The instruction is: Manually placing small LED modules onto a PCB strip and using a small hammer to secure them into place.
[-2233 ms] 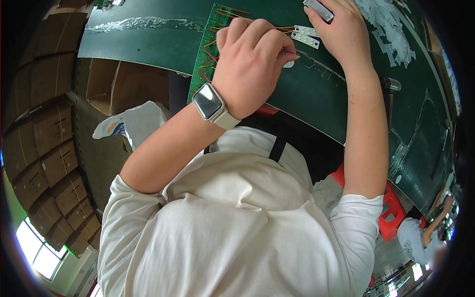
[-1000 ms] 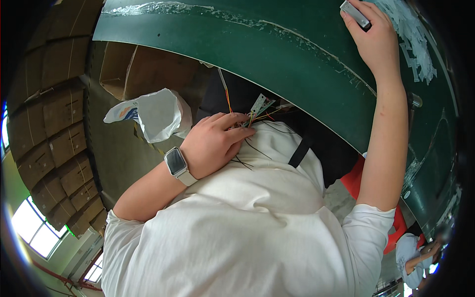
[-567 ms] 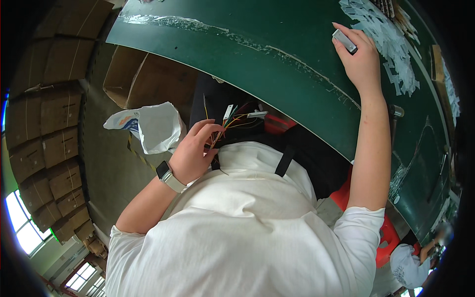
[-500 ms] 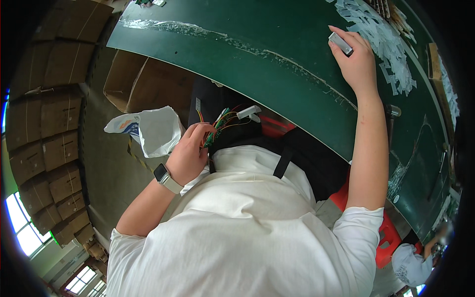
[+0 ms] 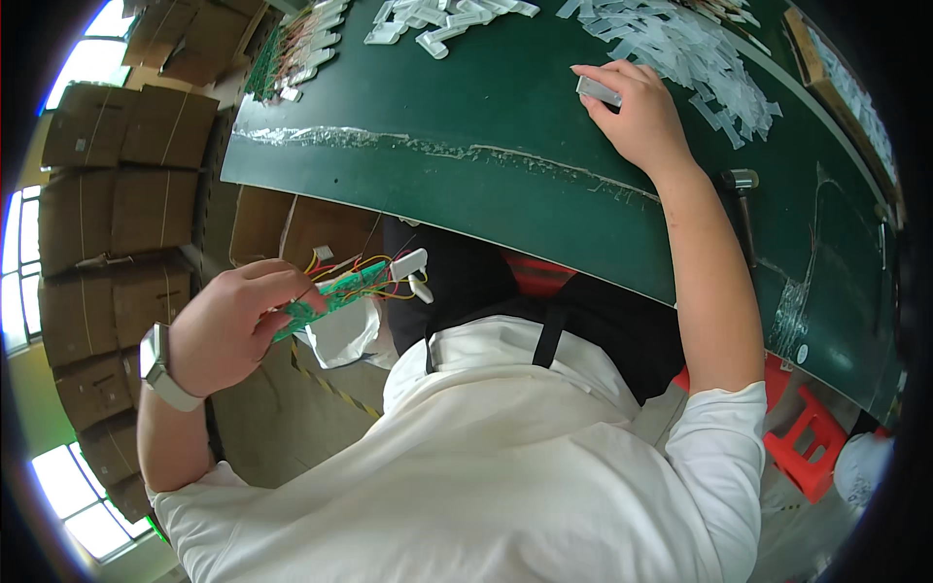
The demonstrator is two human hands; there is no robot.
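My left hand [image 5: 228, 325] is closed on a green circuit board [image 5: 335, 296] with red and yellow wires, left of my lap and below the table edge. A white plastic piece [image 5: 409, 263] hangs at the wire ends. Whether more than one board is in the grip, I cannot tell. Over the green table [image 5: 466, 185] my right hand [image 5: 641, 112] pinches a small pale rectangular block [image 5: 598, 91] between thumb and fingers. Beyond it lies a heap of translucent strips [image 5: 671, 49].
White plastic parts [image 5: 442, 19] lie at the far side, with a row of wired boards [image 5: 311, 44] left of them. A hammer [image 5: 742, 194] rests right of my forearm. Below the table edge are a white bag [image 5: 345, 335], a carton [image 5: 262, 223] and a red stool [image 5: 809, 442]. Stacked cartons [image 5: 78, 219] stand left.
My left hand has moved left and lifted the board and wires away from my lap. The view has shifted, bringing the white parts and wired boards into sight. My right hand still pinches the block.
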